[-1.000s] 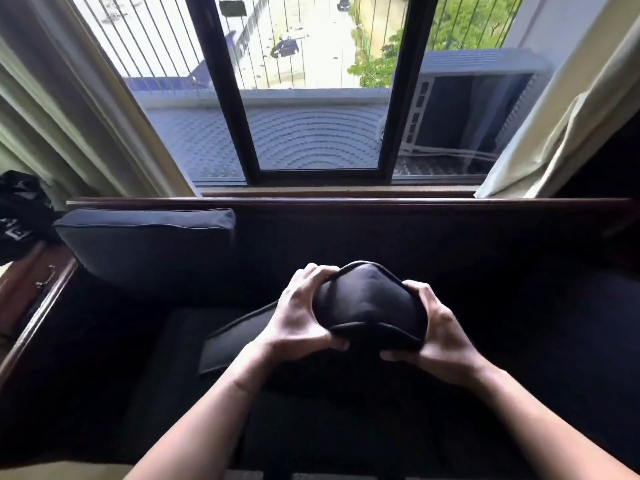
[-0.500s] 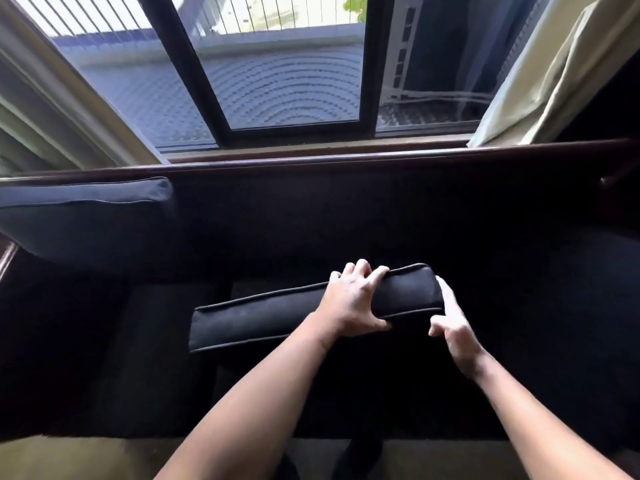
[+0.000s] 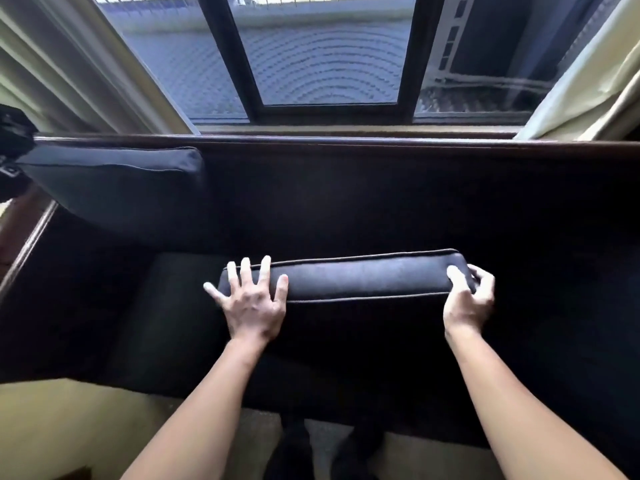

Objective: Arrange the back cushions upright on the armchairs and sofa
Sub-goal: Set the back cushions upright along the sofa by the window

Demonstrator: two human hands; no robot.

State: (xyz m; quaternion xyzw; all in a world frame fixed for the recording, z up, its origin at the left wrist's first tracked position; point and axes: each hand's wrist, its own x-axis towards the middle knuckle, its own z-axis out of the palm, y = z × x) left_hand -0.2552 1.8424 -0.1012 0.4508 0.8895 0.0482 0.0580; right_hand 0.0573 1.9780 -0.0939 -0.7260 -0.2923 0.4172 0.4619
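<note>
Back cushion (image 3: 363, 277) stands on edge, mid-seat on sofa (image 3: 173, 306); left hand (image 3: 254, 303) presses its 9 o'clock end, fingers spread flat; right hand (image 3: 469, 296) grips its 3 o'clock end, fingers curled round.

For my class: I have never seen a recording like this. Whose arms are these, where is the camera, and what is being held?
No machine here. A person wears a camera on the head, looking forward and down, so you see their own arms. The left hand lies with spread fingers on one end of a dark cushion; the right hand curls round the other end. The cushion seems to stand on edge on the sofa seat. A second cushion leans upright against the sofa back, at the left. Behind is a window.
</note>
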